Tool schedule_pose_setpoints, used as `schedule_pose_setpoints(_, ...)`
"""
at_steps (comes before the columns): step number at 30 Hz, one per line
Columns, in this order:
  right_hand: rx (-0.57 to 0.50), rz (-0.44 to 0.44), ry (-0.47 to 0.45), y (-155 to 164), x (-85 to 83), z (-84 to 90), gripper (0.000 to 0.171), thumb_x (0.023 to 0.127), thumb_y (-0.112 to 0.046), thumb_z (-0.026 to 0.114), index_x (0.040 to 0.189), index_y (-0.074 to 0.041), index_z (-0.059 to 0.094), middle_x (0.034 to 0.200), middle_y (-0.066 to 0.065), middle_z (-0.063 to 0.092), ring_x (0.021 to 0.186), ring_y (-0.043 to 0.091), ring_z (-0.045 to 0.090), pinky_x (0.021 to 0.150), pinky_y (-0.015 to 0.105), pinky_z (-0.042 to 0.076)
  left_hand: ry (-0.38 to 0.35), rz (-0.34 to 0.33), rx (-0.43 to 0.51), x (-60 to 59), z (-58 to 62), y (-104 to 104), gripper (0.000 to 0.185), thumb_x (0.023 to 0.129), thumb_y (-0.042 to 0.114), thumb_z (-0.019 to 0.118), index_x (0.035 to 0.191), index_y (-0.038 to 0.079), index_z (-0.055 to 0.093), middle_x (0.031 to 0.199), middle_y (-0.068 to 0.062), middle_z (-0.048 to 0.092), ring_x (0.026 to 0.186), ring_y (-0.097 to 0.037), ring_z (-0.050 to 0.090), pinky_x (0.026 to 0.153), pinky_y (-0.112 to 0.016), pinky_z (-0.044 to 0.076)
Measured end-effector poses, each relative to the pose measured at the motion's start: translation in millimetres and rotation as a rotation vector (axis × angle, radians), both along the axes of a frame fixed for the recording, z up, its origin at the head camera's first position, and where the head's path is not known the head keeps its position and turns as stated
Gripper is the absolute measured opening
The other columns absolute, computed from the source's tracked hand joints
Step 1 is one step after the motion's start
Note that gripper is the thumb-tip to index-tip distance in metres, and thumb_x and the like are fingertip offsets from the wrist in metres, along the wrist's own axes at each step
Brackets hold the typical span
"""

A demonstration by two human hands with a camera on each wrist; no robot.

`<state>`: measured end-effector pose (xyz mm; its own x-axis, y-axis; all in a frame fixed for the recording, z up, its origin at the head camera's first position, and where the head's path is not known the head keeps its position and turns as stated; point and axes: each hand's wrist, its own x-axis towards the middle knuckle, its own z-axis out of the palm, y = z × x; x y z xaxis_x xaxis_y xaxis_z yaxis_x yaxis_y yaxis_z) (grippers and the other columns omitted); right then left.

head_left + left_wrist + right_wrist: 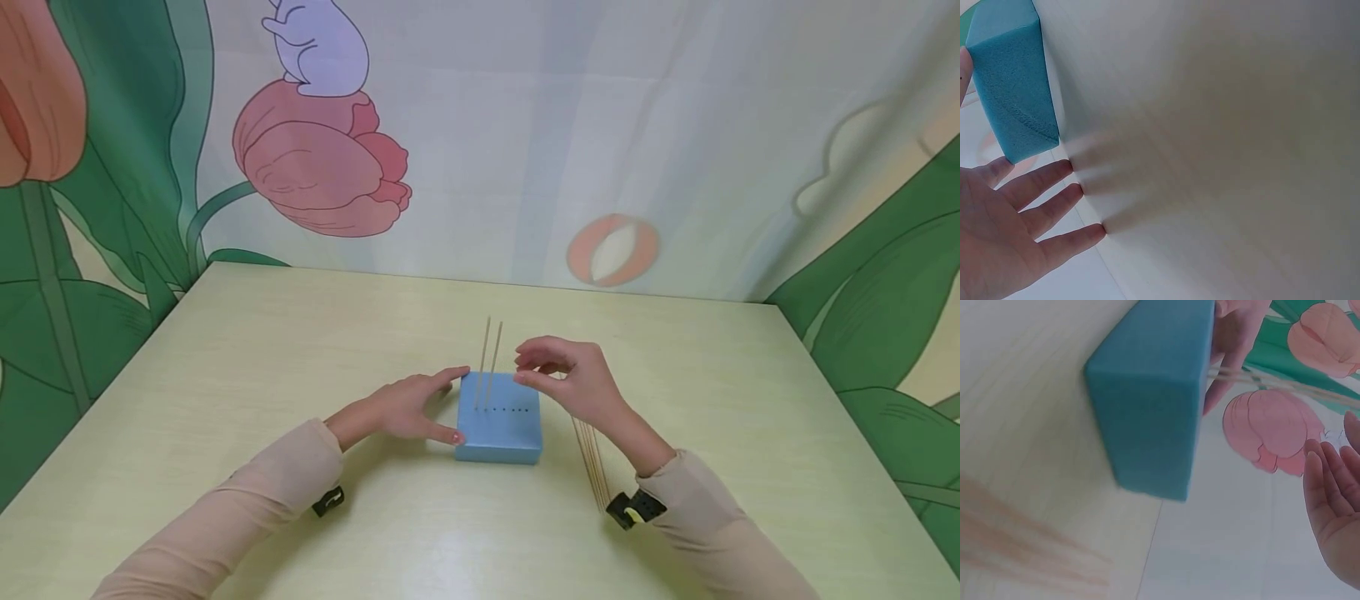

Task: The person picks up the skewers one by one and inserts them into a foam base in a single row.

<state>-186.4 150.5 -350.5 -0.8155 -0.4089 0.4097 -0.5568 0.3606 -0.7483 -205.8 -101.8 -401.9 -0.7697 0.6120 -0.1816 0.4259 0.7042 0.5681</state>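
A blue foam block [498, 437] lies on the table with a row of small holes across its top. Two thin wooden sticks [495, 350] stand upright in the holes at the row's left end. My left hand [405, 407] touches the block's left side, thumb at the near corner and index finger at the far one; in the left wrist view the other fingers [1054, 212] reach straight to the tabletop. Above the block's right far corner hovers my right hand [573, 379], its fingers loosely bent and, in the right wrist view, nothing between them.
Several loose wooden sticks [591, 467] lie side by side on the table, right of the block and partly under the right forearm. A pale tabletop [315, 333] extends around, with a printed flower curtain [480, 167] behind it. Dark straps sit at both wrists.
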Motion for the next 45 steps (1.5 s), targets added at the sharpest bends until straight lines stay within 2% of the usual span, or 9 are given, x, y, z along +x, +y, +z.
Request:
schedule_pose_setpoints(5, 0.044, -0.056, -0.110, 21.1, -1.0, -3.0, 0.028, 0.078, -0.009, 0.072, 0.104, -0.001, 0.065, 0.091, 0.011, 0.067, 0.079, 0.016, 0.064, 0.071, 0.026, 0.051, 0.008, -0.005, -0.002, -0.2, -0.8, -1.5, 0.094, 0.072, 0.055, 0.069, 0.146, 0.021, 0.021, 0.136, -0.014, 0.043, 0.127, -0.028, 0.037, 0.100, -0.048, 0.029)
schedule_pose_setpoints(9, 0.088, -0.082, -0.163, 34.2, -2.0, -3.8, 0.030, 0.078, -0.010, 0.071, 0.107, -0.002, 0.063, 0.091, 0.011, 0.066, 0.079, 0.015, 0.063, 0.071, 0.025, 0.051, 0.010, -0.005, -0.002, 0.3, -0.2, -2.6, 0.095, 0.072, 0.055, 0.069, 0.146, 0.020, 0.020, 0.136, -0.014, 0.043, 0.127, -0.027, 0.037, 0.100, -0.048, 0.029)
schedule_pose_setpoints(21, 0.177, -0.079, -0.267, 68.1, -18.0, -23.5, 0.037, 0.078, -0.011, 0.072, 0.112, -0.001, 0.060, 0.086, 0.006, 0.062, 0.075, 0.017, 0.059, 0.064, 0.024, 0.050, 0.022, -0.014, 0.007, -1.2, -0.3, -4.0, 0.094, 0.072, 0.054, 0.069, 0.145, 0.020, 0.021, 0.135, -0.014, 0.045, 0.125, -0.027, 0.039, 0.099, -0.048, 0.030)
schedule_pose_setpoints(31, 0.245, -0.052, -0.391, 86.5, -31.7, -40.6, 0.050, 0.075, -0.010, 0.074, 0.119, 0.003, 0.055, 0.090, 0.015, 0.057, 0.078, 0.023, 0.054, 0.062, 0.026, 0.046, 0.023, -0.011, 0.005, -2.2, -1.1, -4.0, 0.094, 0.072, 0.055, 0.069, 0.145, 0.019, 0.021, 0.135, -0.015, 0.044, 0.126, -0.027, 0.039, 0.100, -0.047, 0.030)
schedule_pose_setpoints(35, 0.336, -0.046, -0.390, 92.5, -37.3, -48.8, 0.058, 0.073, -0.015, 0.077, 0.124, 0.000, 0.053, 0.091, 0.015, 0.054, 0.078, 0.022, 0.051, 0.062, 0.027, 0.043, 0.013, -0.007, 0.008, -1.7, -1.2, -3.9, 0.094, 0.072, 0.054, 0.069, 0.146, 0.020, 0.021, 0.136, -0.014, 0.043, 0.126, -0.027, 0.038, 0.100, -0.048, 0.029)
schedule_pose_setpoints(41, 0.460, -0.014, -0.313, 101.8, -46.5, -60.0, 0.074, 0.069, -0.022, 0.080, 0.131, 0.000, 0.046, 0.091, 0.013, 0.049, 0.077, 0.022, 0.046, 0.068, 0.030, 0.040, 0.005, -0.008, 0.010, 0.3, 0.3, -2.7, 0.094, 0.073, 0.053, 0.069, 0.146, 0.019, 0.021, 0.137, -0.014, 0.042, 0.127, -0.026, 0.038, 0.101, -0.048, 0.029)
schedule_pose_setpoints(45, 0.544, 0.007, -0.276, 105.4, -50.0, -64.0, 0.085, 0.066, -0.029, 0.082, 0.134, 0.000, 0.041, 0.088, 0.010, 0.045, 0.076, 0.022, 0.040, 0.067, 0.031, 0.034, 0.000, -0.012, 0.014, 1.8, 2.0, -1.9, 0.093, 0.073, 0.052, 0.069, 0.146, 0.018, 0.021, 0.137, -0.014, 0.042, 0.127, -0.027, 0.038, 0.101, -0.048, 0.029)
